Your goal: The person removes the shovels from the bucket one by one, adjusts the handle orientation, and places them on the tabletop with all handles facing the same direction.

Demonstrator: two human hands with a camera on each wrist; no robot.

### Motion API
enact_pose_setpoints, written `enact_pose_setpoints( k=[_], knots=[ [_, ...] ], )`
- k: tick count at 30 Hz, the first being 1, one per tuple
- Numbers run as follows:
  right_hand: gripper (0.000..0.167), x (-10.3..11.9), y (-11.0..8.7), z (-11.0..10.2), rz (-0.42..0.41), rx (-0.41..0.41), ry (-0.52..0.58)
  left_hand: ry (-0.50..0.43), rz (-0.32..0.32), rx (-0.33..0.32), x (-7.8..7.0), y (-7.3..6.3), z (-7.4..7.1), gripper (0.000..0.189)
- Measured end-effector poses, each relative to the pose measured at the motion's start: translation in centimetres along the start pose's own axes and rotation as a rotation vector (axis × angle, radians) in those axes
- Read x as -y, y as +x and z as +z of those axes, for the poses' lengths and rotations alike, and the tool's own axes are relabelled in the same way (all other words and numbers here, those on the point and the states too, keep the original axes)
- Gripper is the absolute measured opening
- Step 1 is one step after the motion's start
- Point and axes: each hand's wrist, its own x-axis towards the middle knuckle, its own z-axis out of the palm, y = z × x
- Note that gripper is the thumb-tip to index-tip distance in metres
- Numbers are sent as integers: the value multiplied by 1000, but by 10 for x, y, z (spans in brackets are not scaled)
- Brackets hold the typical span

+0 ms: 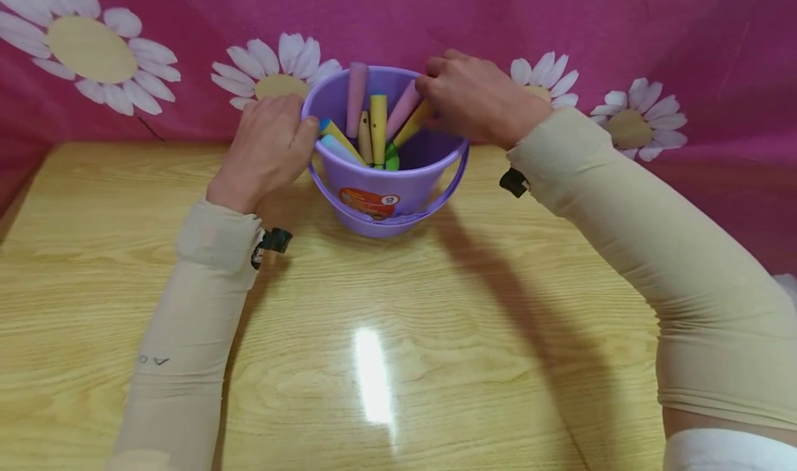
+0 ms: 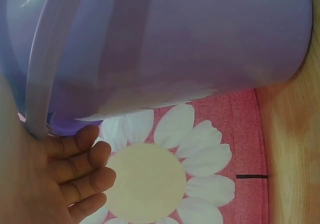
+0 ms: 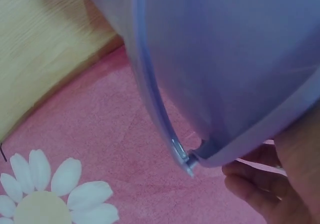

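A purple bucket [image 1: 380, 187] stands upright on the wooden table, its handle [image 1: 445, 194] hanging down over the front. My left hand [image 1: 264, 146] grips the bucket's left rim, thumb over the edge and fingers outside, as the left wrist view shows. At the right rim, my right hand [image 1: 476, 97] holds the edge, its fingers [image 3: 255, 184] on the outer side. Several slim handles lean inside: a pink one [image 1: 357, 97], a yellow one [image 1: 378, 128], a tan one [image 1: 365, 137] and a light blue one [image 1: 339, 149]. Another yellow handle [image 1: 411, 126] overlaps my right fingertips.
The wooden table [image 1: 311, 360] extends toward me, with a bright light reflection on it. Right behind the bucket hangs a magenta cloth [image 1: 398, 14] with large white daisies. A small black wrist camera [image 1: 513, 182] sits at my right cuff.
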Motion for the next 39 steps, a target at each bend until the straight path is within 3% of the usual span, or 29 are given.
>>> enact_pose_setpoints(
  k=[9, 13, 20, 26, 39],
  knots=[
    [26, 2, 9, 11, -76, 10, -8, 1, 8, -12, 0, 0, 3, 43],
    [22, 5, 15, 13, -118, 85, -10, 0, 17, -27, 0, 0, 4, 40],
    [23, 13, 27, 19, -86, 252, -23, -7, 10, -13, -1, 0, 5, 42],
    [21, 18, 31, 29, -152, 235, -100, -3, 28, -28, 0, 0, 7, 41],
    [19, 24, 41, 34, -120, 242, -130, 1, 14, -24, 3, 1, 3, 43]
  ],
)
